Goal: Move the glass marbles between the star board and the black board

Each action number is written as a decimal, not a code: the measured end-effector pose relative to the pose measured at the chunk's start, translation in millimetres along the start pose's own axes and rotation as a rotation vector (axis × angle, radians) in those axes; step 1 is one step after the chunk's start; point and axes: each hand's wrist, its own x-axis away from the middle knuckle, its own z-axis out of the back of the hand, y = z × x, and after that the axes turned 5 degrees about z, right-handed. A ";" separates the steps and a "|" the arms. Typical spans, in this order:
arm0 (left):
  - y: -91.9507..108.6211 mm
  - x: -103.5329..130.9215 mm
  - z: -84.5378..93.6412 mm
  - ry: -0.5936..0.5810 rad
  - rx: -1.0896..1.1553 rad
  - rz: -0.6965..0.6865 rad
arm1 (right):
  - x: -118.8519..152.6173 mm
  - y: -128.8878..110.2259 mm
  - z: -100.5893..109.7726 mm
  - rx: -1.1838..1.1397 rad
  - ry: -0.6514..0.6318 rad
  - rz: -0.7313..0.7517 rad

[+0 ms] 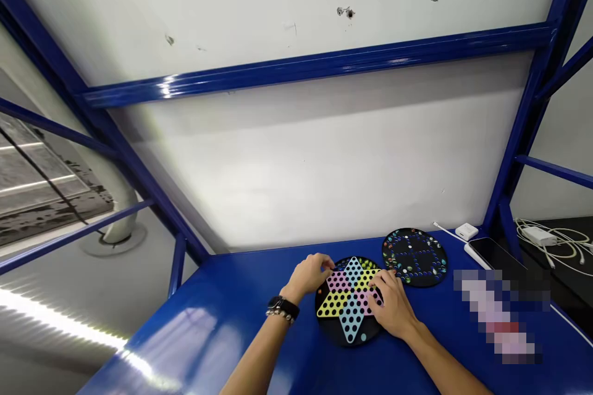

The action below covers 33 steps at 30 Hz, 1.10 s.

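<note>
A round black Chinese checkers board (353, 307) with a star of yellow, pink and light blue holed points lies on the blue table. My left hand (309, 274) reaches the board's upper left rim, fingers curled and fingertips close together. What they hold, if anything, is too small to make out. My right hand (393, 305) rests over the board's right side, its thumb and fingers apart, with no piece visible in it. Blue marbles show by the board's far edge, and yellow marbles (368, 263) sit at its upper right.
Beyond my right hand lies a second round black board (415, 257) with several glass marbles. A phone (495, 254), a white charger (466, 232) and a blurred-out item (498, 315) are farther right. Blue metal bars (319, 66) frame the white wall behind.
</note>
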 end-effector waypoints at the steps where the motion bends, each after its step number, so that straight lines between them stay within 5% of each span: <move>1: -8.6 8.3 1.2 -0.032 -0.025 0.007 | 0.2 0.3 -0.4 0.003 -0.001 -0.001; 4: -18.3 27.0 -3.1 -0.072 -0.092 0.018 | 0.4 0.4 0.0 0.008 -0.009 -0.002; 10: -2.8 29.4 -20.2 -0.029 -0.304 0.083 | -0.2 -2.6 3.8 0.021 -0.020 -0.016; 16: 6.8 26.4 -10.0 -0.004 -0.320 0.056 | -1.1 -3.9 3.2 0.001 -0.023 -0.031; 21: 51.1 17.3 -7.6 0.107 -0.098 -0.059 | -2.2 -5.0 5.4 0.002 -0.049 -0.030; 27: 115.7 -27.5 -40.4 0.101 0.050 -0.103 | -1.9 -1.6 4.1 -0.002 -0.065 -0.034; 33: 137.0 -56.2 -65.8 0.077 0.081 -0.040 | -2.5 0.2 1.6 0.046 -0.048 -0.025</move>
